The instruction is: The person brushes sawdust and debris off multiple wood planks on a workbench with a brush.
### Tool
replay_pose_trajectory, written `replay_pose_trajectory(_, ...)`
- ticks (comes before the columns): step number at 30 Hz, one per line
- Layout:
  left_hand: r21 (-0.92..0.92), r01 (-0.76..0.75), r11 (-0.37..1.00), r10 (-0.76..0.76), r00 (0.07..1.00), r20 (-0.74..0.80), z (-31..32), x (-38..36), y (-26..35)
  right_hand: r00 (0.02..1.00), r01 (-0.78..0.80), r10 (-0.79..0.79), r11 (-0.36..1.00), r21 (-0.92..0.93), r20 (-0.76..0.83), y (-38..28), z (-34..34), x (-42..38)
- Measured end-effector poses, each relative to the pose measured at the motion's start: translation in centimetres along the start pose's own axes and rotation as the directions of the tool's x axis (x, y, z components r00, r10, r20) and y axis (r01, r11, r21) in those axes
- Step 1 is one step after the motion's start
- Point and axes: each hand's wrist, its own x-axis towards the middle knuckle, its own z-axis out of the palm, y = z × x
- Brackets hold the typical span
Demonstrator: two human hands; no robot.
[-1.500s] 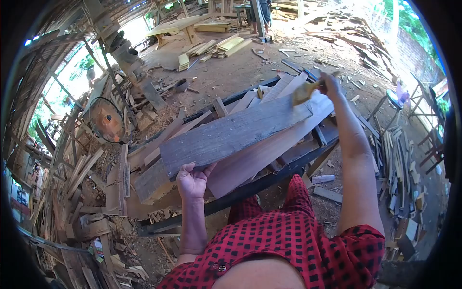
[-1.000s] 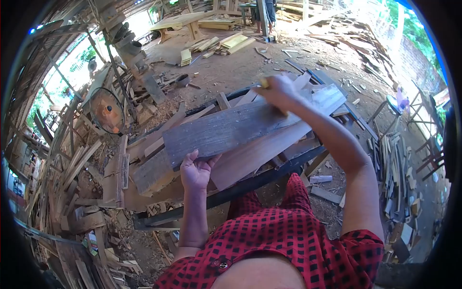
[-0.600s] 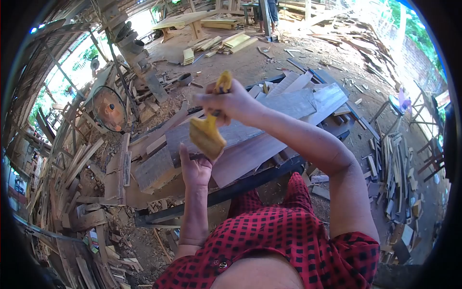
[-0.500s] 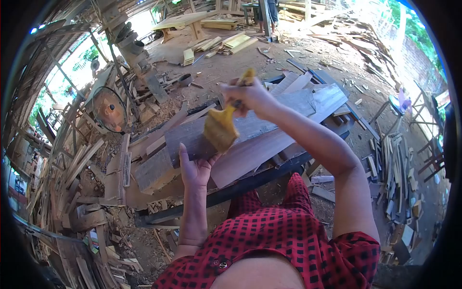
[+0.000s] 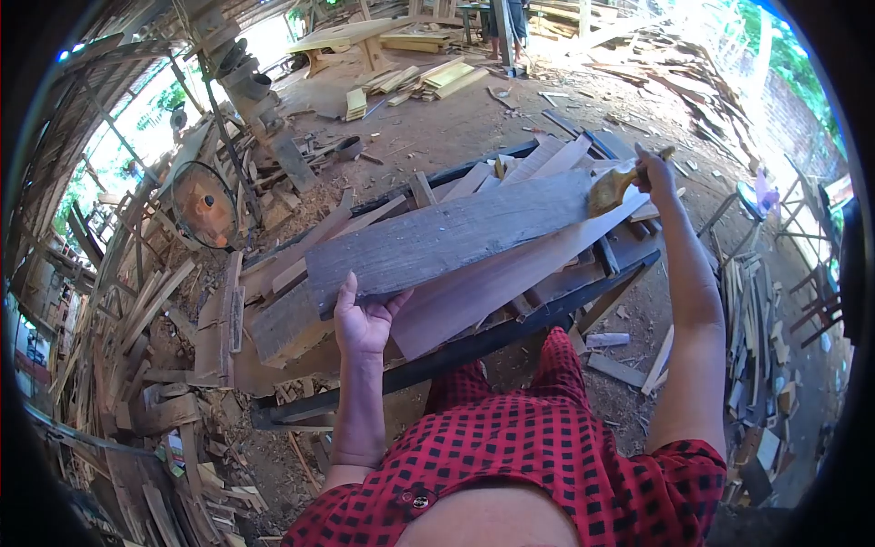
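My left hand (image 5: 367, 319) grips the near left end of a long grey plank (image 5: 447, 228), its thumb on the top face and its fingers at the lower edge. Closed round the handle of a wide yellow brush (image 5: 612, 189) is my right hand (image 5: 656, 176). The brush's bristles are at the far right end of the grey plank. A smoother brown board (image 5: 465, 301) lies beneath and in front of the plank, on a dark frame (image 5: 456, 357) with other boards.
Scrap wood (image 5: 173, 415) is heaped on the left. A round fan (image 5: 205, 204) stands at the left. Light boards (image 5: 447, 77) and a wooden table (image 5: 351, 35) are farther back, near a standing person (image 5: 518, 27). Wood strips (image 5: 752, 333) lie at the right.
My right hand and the brush have moved from above the plank's left part to its far right end. My left hand has stayed nearly in place, holding the plank.
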Motion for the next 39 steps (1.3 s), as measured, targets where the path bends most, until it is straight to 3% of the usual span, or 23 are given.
replay_pose_trajectory(2, -0.013, 0.006, 1.0, -0.006, 1.0, 0.0, 0.1, 0.0, 0.1, 0.99, 0.131, -0.141, 0.962, -0.241, -0.023, -1.9, 0.5, -0.7)
replay_pose_trajectory(3, -0.011, 0.016, 1.0, -0.016, 1.0, 0.002, 0.1, -0.1, 0.0, 0.962, 0.233, -0.271, 0.863, -0.448, -0.02, -1.4, 1.3, 0.7)
replay_pose_trajectory(4, -0.003, 0.009, 1.0, -0.009, 1.0, -0.004, 0.1, -0.1, 0.0, 0.954, 0.246, -0.296, 0.688, -0.683, 0.046, -3.0, 2.4, -0.7)
replay_pose_trajectory(5, 0.005, -0.001, 1.0, 0.001, 1.0, -0.009, 0.1, -0.1, 0.0, 0.933, 0.281, -0.352, 0.586, -0.76, 0.073, -4.5, 4.4, -3.4)
replay_pose_trajectory(8, -0.009, 0.025, 1.0, -0.024, 1.0, 0.019, -0.5, 0.2, 0.1, 0.937, 0.337, -0.279, 0.553, -0.762, 0.212, -6.1, 9.9, -8.0)
replay_pose_trajectory(10, -0.023, 0.031, 0.999, -0.031, 0.999, 0.015, -0.7, 0.2, 0.1, 0.828, 0.553, -0.35, 0.387, -0.738, 0.438, -6.4, 13.8, -10.7)
replay_pose_trajectory(13, -0.014, 0.021, 1.0, -0.021, 1.0, -0.005, -0.2, 0.1, 0.1, 0.653, 0.756, -0.349, 0.34, -0.559, 0.672, -8.0, 19.6, -15.7)
replay_pose_trajectory(17, -0.031, 0.048, 0.998, -0.047, 0.998, 0.039, -0.9, 0.5, 0.3, 0.487, 0.837, -0.351, 0.449, -0.312, 0.8, -12.9, 24.0, -23.9)
replay_pose_trajectory(18, -0.031, 0.045, 0.998, -0.044, 0.998, 0.038, -0.7, 0.4, 0.4, 0.485, 0.838, -0.352, 0.449, -0.31, 0.801, -14.0, 24.4, -25.2)
replay_pose_trajectory(21, -0.054, 0.05, 0.997, -0.049, 0.998, 0.032, -0.7, 0.1, 0.5, 0.46, 0.814, -0.411, 0.549, -0.19, 0.787, -15.5, 25.1, -26.8)
replay_pose_trajectory(22, -0.063, 0.083, 0.995, -0.079, 0.994, 0.073, -1.1, 0.3, 0.6, 0.485, 0.6, -0.357, 0.8, -0.007, 0.798, -15.6, 25.0, -26.6)
replay_pose_trajectory(23, -0.071, 0.115, 0.991, -0.106, 0.988, 0.115, -1.3, 0.5, 0.8, 0.488, 0.297, -0.298, 0.94, 0.164, 0.821, -15.8, 25.0, -26.2)
replay_pose_trajectory(25, -0.12, 0.105, 0.987, -0.09, 0.988, 0.122, -0.7, 0.7, 0.8, 0.661, 0.281, -0.293, 0.95, 0.134, 0.691, -16.6, 23.8, -24.9)
replay_pose_trajectory(27, -0.172, 0.096, 0.98, -0.074, 0.989, 0.13, 0.0, 0.9, 0.9, 0.741, 0.415, -0.359, 0.909, 0.033, 0.568, -16.6, 21.8, -22.0)
replay_pose_trajectory(28, -0.175, 0.084, 0.981, -0.06, 0.988, 0.14, 0.3, 0.9, 1.0, 0.7, 0.525, -0.443, 0.851, 0.016, 0.561, -16.5, 20.3, -19.9)
replay_pose_trajectory(29, -0.177, 0.073, 0.981, -0.046, 0.987, 0.151, 0.6, 1.0, 1.0, 0.718, 0.564, -0.446, 0.823, -0.071, 0.534, -17.0, 18.4, -19.5)
replay_pose_trajectory(31, -0.187, 0.079, 0.979, -0.048, 0.985, 0.167, 0.8, 1.3, 1.1, 0.702, 0.582, -0.269, 0.751, -0.313, 0.659, -16.9, 15.7, -16.8)
replay_pose_trajectory(32, -0.191, 0.091, 0.977, -0.056, 0.981, 0.185, 0.8, 1.4, 1.1, 0.687, 0.627, -0.263, 0.687, -0.369, 0.678, -15.7, 14.6, -15.9)
replay_pose_trajectory(33, -0.196, 0.09, 0.976, -0.054, 0.981, 0.185, 0.9, 1.5, 1.0, 0.673, 0.666, -0.253, 0.616, -0.421, 0.695, -14.5, 13.7, -15.4)
replay_pose_trajectory(35, -0.198, 0.103, 0.975, -0.058, 0.974, 0.221, 1.0, 1.7, 0.7, 0.698, 0.7, -0.15, 0.346, -0.625, 0.7, -12.0, 12.6, -15.2)
replay_pose_trajectory(36, -0.199, 0.106, 0.974, -0.061, 0.973, 0.223, 1.2, 1.6, 0.5, 0.632, 0.763, -0.141, 0.288, -0.579, 0.762, -9.5, 12.2, -13.3)
replay_pose_trajectory(38, -0.112, 0.039, 0.993, -0.001, 0.947, 0.32, 1.7, 1.5, 0.3, 0.648, 0.695, -0.157, 0.524, -0.493, 0.746, -5.8, 11.4, -12.3)
replay_pose_trajectory(39, -0.113, 0.04, 0.993, -0.001, 0.946, 0.323, 1.9, 1.5, 0.2, 0.649, 0.695, -0.159, 0.523, -0.494, 0.744, -5.6, 11.0, -12.6)
